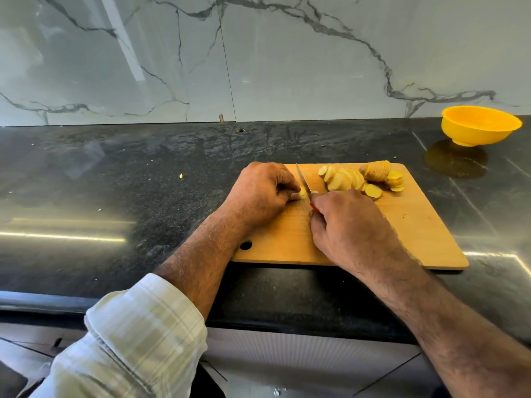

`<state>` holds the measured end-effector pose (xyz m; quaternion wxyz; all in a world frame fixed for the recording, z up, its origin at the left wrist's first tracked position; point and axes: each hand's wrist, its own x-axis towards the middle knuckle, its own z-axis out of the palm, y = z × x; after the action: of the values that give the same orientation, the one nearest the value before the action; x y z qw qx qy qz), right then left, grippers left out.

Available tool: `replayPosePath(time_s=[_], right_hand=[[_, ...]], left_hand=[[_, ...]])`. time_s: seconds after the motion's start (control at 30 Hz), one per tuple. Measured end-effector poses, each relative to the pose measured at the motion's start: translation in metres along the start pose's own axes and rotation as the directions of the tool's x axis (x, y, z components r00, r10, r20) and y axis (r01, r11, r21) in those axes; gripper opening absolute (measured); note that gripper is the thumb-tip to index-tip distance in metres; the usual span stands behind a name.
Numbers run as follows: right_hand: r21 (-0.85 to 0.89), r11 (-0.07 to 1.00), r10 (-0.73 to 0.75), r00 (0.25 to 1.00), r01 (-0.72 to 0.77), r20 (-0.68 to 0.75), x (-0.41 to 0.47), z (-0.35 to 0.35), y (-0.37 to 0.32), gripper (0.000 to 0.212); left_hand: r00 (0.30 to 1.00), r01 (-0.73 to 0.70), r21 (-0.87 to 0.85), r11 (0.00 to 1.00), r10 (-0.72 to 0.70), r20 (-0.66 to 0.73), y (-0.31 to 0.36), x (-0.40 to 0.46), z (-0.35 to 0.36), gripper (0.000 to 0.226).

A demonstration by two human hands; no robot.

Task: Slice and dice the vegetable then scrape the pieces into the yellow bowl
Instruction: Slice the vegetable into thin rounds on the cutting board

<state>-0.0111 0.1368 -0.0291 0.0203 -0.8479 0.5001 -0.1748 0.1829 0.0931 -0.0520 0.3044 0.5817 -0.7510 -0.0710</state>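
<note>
While the left hand (263,193) pinches a small yellow bit of vegetable (301,193) with curled fingers near the middle of the frame, the right hand (344,222) is wrapped tight round the red handle of the knife (304,182), and the thin blade points up and away just beside that bit. Both sit on the wooden cutting board (416,225), which lies on the dark table (143,182). A pile of round slices (344,179) lies at the top of the board, right of the blade, and an uncut-looking chunk with brown skin (376,170) rests against them. I think the job is about half done: lots of slices are made, but they are not yet cut into little cubes. To do this cut well, the fingertips should tuck back from the blade, because the bit is very small and the blade is right next to them. The knife should go straight down, slow and steady. The board has bare wood at the lower right, so there is room to work. The yellow bowl (481,126) stands in the upper right of the frame, well apart from the board, so the board or the bowl should come closer before scraping. A few tiny crumbs (180,176) lie on the table to the left
</note>
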Motion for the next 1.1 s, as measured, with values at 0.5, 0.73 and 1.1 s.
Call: replayPosePath(time_s=[0.5,0.73,1.1], right_hand=[[-0.115,0.991,0.098,0.935,-0.062,0.342,0.021,-0.022,-0.025,0.036],[-0.037,0.998,0.061,0.981,-0.054,0.186,0.021,-0.009,-0.007,0.014],[-0.03,0.999,0.047,0.987,-0.043,0.156,0.013,-0.002,-0.012,0.024]], left_hand=[[1.0,-0.018,0.012,1.0,0.018,0.006,0.0,0.002,-0.001,0.012],[1.0,0.025,-0.069,0.997,-0.026,-0.014,-0.004,0.0,-0.004,0.015],[0.999,0.052,-0.12,0.991,-0.054,-0.008,-0.005,0.0,-0.006,0.012]])
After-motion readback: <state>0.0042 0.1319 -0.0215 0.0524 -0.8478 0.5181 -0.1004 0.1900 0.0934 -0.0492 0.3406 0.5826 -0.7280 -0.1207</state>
